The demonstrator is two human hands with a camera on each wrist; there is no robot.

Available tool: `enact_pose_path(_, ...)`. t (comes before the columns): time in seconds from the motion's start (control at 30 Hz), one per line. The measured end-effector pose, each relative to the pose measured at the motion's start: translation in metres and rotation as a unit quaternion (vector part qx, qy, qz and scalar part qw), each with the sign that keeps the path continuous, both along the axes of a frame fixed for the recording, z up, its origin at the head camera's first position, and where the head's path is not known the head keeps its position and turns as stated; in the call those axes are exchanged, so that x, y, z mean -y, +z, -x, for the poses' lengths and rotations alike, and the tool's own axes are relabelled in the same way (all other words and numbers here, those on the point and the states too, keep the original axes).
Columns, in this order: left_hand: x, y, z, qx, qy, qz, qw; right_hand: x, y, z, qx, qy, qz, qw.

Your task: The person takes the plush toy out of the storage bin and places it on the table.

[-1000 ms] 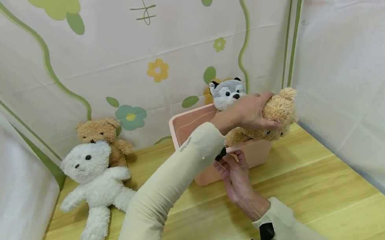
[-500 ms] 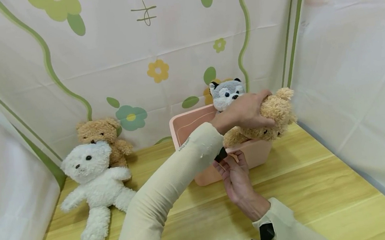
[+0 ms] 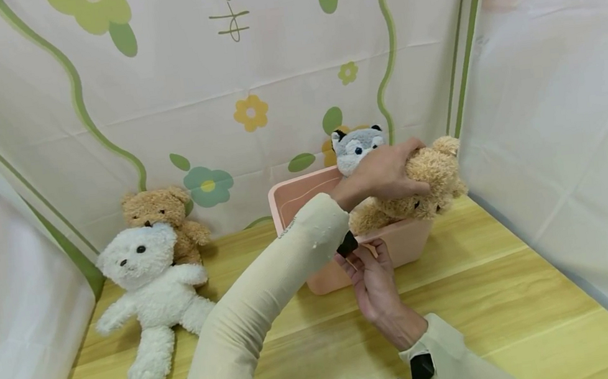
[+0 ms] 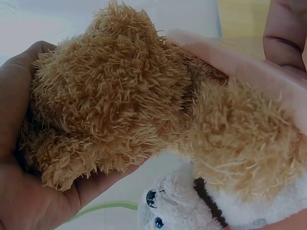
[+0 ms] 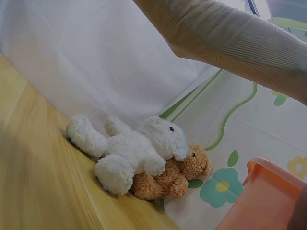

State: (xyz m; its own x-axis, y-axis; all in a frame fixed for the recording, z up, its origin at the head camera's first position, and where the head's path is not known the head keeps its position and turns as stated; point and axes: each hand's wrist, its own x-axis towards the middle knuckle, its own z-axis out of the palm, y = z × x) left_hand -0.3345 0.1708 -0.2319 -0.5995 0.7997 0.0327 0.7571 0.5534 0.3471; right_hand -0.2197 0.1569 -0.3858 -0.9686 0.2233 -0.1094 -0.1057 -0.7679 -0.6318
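My left hand (image 3: 386, 171) grips a curly tan teddy bear (image 3: 435, 168) by its head, which tilts over the right side of a pink storage bin (image 3: 407, 243). In the left wrist view the fingers and thumb cup the shaggy bear (image 4: 105, 91) from both sides. The bear's lower part sits at the bin's opening, partly covered by the hand. A grey-and-white plush husky (image 3: 352, 151) sits upright at the back of the bin, its face partly behind my left hand. My right hand (image 3: 377, 287), palm up, holds the bin's front rim with curled fingers.
To the left, a white plush bear (image 3: 152, 294) leans against a brown teddy bear (image 3: 157, 209) on the wooden table (image 3: 311, 351). A flowered curtain (image 3: 170, 104) hangs behind, and white cloth (image 3: 568, 90) borders the right side.
My left hand and the tan teddy bear have shifted slightly left, covering more of the husky's face. My right hand stays at the bin's rim.
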Motion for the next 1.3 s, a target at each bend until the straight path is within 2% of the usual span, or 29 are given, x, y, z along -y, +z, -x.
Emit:
enact_pose_path(0.4,0.005,0.011,0.003,-0.012,0.015,-0.014,0.9997,0.001,-0.002,0.000,-0.018,-0.008,0.008,1.000)
enact_pose_path(0.63,0.012,0.020,0.006,-0.003,0.043,-0.016,0.9989,0.002,-0.001,-0.001,-0.019,-0.011,0.011,1.000)
enact_pose_path(0.83,0.022,0.030,0.010,0.001,0.047,-0.053,0.9975,0.002,0.000,0.000,-0.006,-0.018,0.002,1.000)
enact_pose_path(1.07,0.032,0.041,0.015,0.007,0.071,-0.074,0.9947,0.002,0.001,0.001,-0.005,-0.025,0.010,1.000)
enact_pose_path(1.3,0.038,0.051,0.015,0.008,0.067,-0.105,0.9922,0.003,0.001,0.001,-0.002,-0.025,0.009,1.000)
